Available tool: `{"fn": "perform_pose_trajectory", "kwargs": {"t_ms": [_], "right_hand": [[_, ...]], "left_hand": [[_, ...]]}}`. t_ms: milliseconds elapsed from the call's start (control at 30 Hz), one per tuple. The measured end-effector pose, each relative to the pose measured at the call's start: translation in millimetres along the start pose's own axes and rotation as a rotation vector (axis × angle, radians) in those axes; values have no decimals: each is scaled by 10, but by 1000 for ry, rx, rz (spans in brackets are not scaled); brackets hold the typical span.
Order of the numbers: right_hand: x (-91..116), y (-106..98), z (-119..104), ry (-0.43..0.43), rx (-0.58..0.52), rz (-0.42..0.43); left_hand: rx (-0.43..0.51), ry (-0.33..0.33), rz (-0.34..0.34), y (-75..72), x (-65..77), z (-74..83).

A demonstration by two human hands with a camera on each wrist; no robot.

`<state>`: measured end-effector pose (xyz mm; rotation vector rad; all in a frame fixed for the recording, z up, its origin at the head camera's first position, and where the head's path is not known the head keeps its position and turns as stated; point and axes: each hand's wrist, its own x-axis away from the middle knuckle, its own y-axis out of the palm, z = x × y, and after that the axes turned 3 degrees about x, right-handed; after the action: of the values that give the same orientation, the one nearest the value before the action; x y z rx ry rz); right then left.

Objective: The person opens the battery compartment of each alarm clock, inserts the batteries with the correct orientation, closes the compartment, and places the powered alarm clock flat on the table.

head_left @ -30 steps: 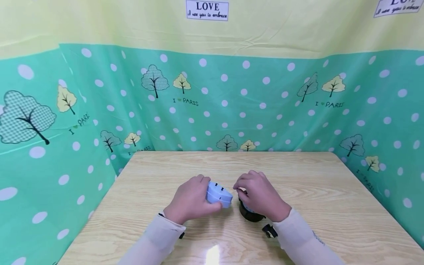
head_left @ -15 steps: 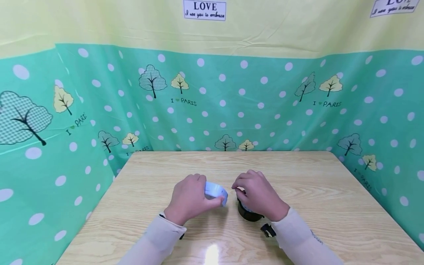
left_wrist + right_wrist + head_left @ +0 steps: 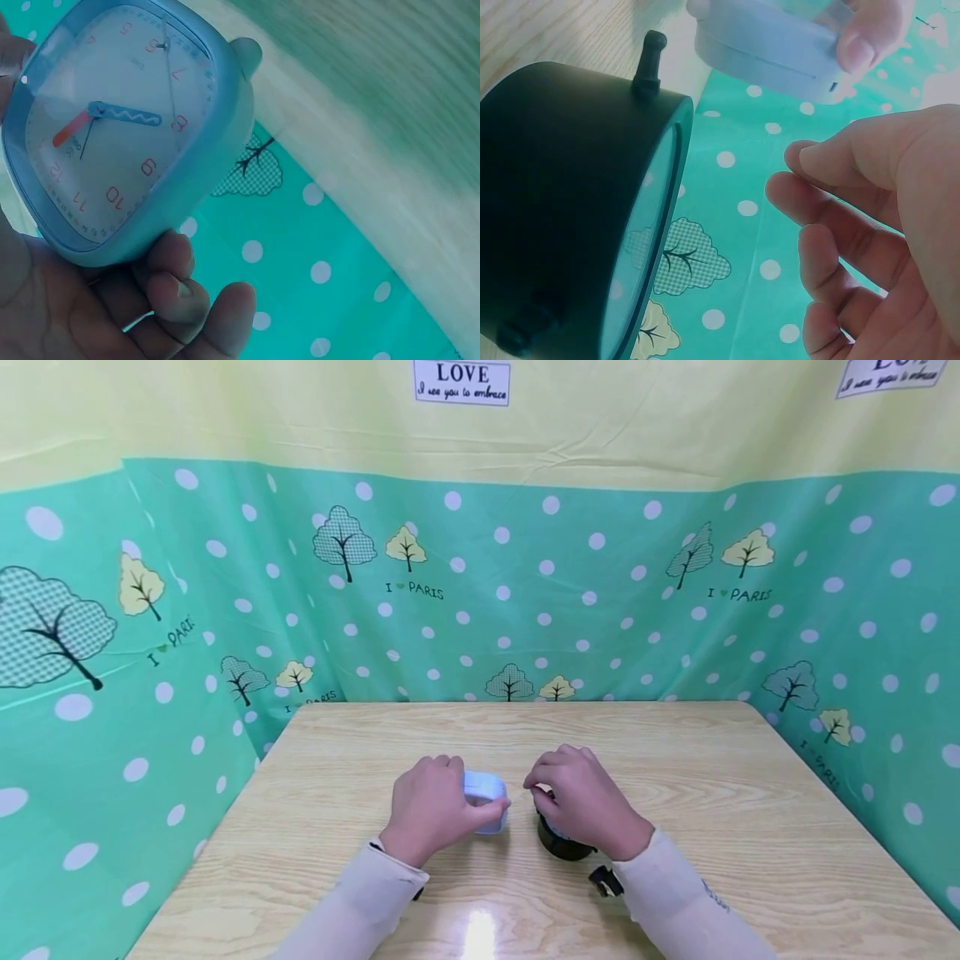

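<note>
My left hand (image 3: 431, 810) grips a light blue alarm clock (image 3: 487, 783) just above the table. In the left wrist view the clock's dial (image 3: 112, 142) has red numerals, an orange hand and a blue hand. To its right, a round black case (image 3: 564, 848) with a glass front and short pegs rests on the table; its kind is unclear. My right hand (image 3: 581, 793) is over this case in the head view. The right wrist view has its fingers (image 3: 817, 199) loosely bent, thumb near the index finger, apart from the case and holding nothing.
A wood-grain table (image 3: 645, 739) stretches out under both hands. Behind it and at the sides hangs a green and yellow curtain (image 3: 525, 568) with dots and trees. A small black clip-like piece (image 3: 606, 881) sits by the right cuff.
The blue clock has turned in my left hand, so the side with small black marks no longer shows in the head view. My right hand and the black case stay nearly still.
</note>
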<state>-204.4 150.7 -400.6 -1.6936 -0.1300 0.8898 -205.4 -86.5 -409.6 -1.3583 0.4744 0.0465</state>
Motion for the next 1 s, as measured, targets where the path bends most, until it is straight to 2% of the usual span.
{"fn": "perform_pose_trajectory", "kwargs": {"t_ms": [200, 767, 1000], "right_hand": [[1, -2, -13, 6, 0, -9], [11, 10, -13, 21, 9, -14], [15, 8, -16, 18, 6, -20]], "left_hand": [[-11, -53, -19, 59, -5, 13], [-33, -73, -65, 119, -43, 35], [-39, -73, -63, 126, -47, 46]]}}
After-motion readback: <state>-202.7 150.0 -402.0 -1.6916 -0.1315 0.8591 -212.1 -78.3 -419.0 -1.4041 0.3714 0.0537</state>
